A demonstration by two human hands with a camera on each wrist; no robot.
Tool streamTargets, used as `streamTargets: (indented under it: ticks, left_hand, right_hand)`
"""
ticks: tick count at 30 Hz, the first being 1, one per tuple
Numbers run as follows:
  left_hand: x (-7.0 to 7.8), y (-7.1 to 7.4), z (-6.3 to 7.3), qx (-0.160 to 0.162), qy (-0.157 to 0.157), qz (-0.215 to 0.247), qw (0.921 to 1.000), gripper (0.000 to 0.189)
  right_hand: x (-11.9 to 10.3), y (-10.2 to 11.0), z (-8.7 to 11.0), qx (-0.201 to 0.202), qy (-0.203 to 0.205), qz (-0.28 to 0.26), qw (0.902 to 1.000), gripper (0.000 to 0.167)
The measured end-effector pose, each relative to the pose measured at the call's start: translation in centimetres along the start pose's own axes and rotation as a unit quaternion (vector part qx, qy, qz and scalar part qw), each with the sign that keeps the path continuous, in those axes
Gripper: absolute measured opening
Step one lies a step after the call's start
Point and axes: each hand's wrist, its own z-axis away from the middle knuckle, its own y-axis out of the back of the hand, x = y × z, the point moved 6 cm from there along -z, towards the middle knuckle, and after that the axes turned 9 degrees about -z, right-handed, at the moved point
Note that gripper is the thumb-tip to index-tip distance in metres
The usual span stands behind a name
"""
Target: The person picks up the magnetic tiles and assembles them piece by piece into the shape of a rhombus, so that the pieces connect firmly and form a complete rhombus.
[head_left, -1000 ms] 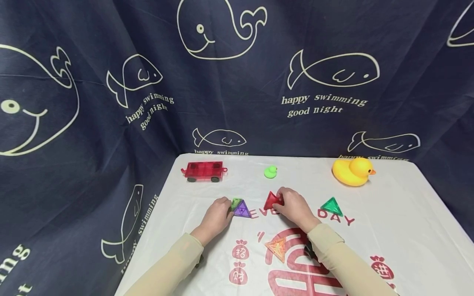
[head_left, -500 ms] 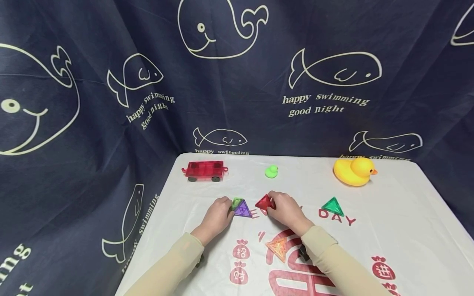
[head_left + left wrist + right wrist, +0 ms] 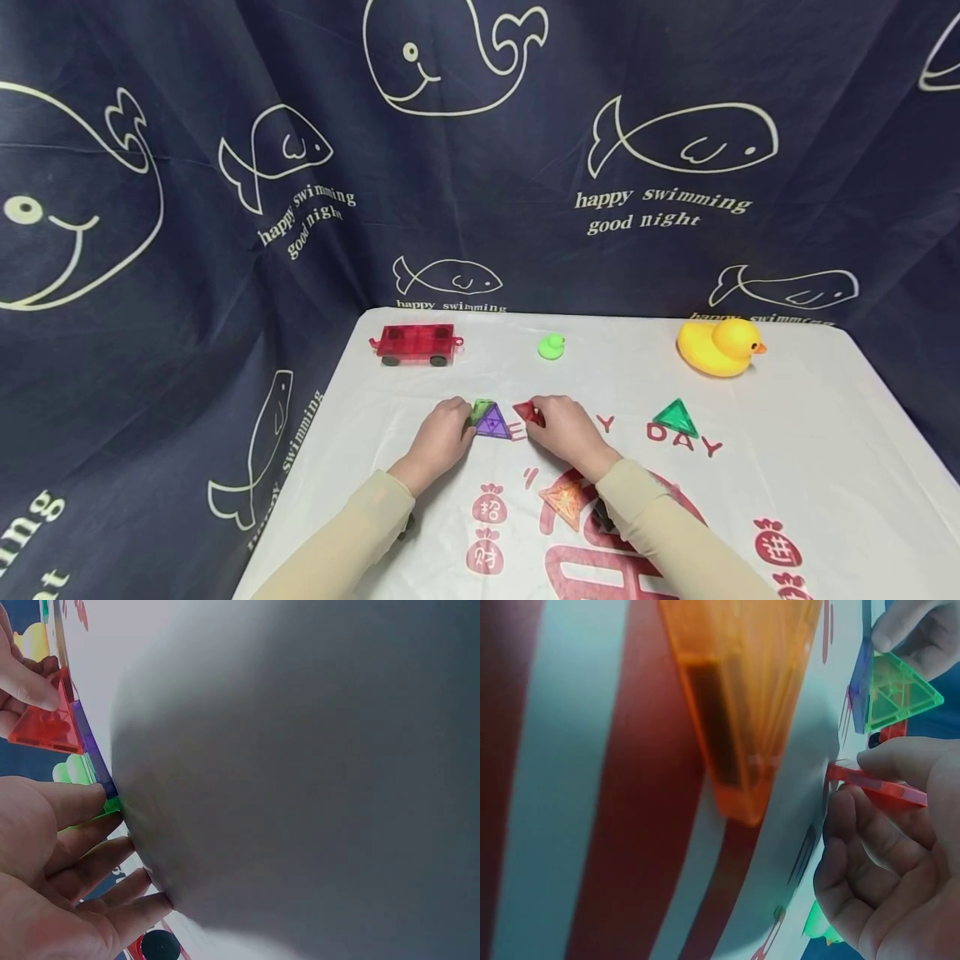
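My left hand [image 3: 437, 435] pinches a light green translucent triangular tile [image 3: 904, 694] between thumb and fingers. A purple triangular tile [image 3: 492, 423] lies against it on the table, meeting its lower edge. Just to the right, my right hand [image 3: 570, 429] grips a red triangular tile [image 3: 527, 412] by thumb and fingers. In the left wrist view this red tile [image 3: 49, 727] stands tilted up, close to the purple tile [image 3: 91, 746]; whether they touch I cannot tell. Part of the red tile is hidden behind the right fingers.
An orange triangular tile [image 3: 564, 502] lies nearer, beside the right forearm. A dark green triangular tile [image 3: 677, 418] lies to the right. Along the back stand a red wheeled car base [image 3: 416, 343], a small green duck [image 3: 551, 347] and a yellow duck [image 3: 720, 347].
My right hand has moved left with the red tile, towards the purple tile, and the red tile has turned in its grip. The left hand has stayed in place.
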Motion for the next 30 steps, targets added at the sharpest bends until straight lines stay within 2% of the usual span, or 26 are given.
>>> streamTargets:
  ticks: [8, 13, 18, 23, 30]
  left_hand:
    - [0.0, 0.0, 0.0, 0.000, 0.000, 0.003, 1.0000, 0.011]
    - [0.0, 0.0, -0.1, 0.008, -0.007, 0.004, 0.9999, 0.017]
    - [0.0, 0.1, -0.1, 0.014, -0.011, 0.005, 0.9998, 0.022]
    - [-0.1, 0.1, -0.1, 0.013, -0.010, 0.006, 0.9999, 0.020]
    - [-0.2, -0.2, -0.2, 0.012, -0.016, 0.008, 0.9998, 0.018]
  right_hand:
    - [-0.6, -1.1, -0.3, -0.014, -0.019, -0.009, 0.9997, 0.014]
    - [-1.3, -1.5, -0.5, -0.007, 0.005, -0.004, 1.0000, 0.016]
    - [-2.0, -1.7, -0.5, 0.004, 0.034, 0.007, 0.9994, 0.006]
    - [-2.5, -2.1, -0.6, -0.001, 0.042, 0.012, 0.9990, 0.023]
    - [-3.0, -2.8, -0.8, -0.017, 0.037, 0.015, 0.9991, 0.029]
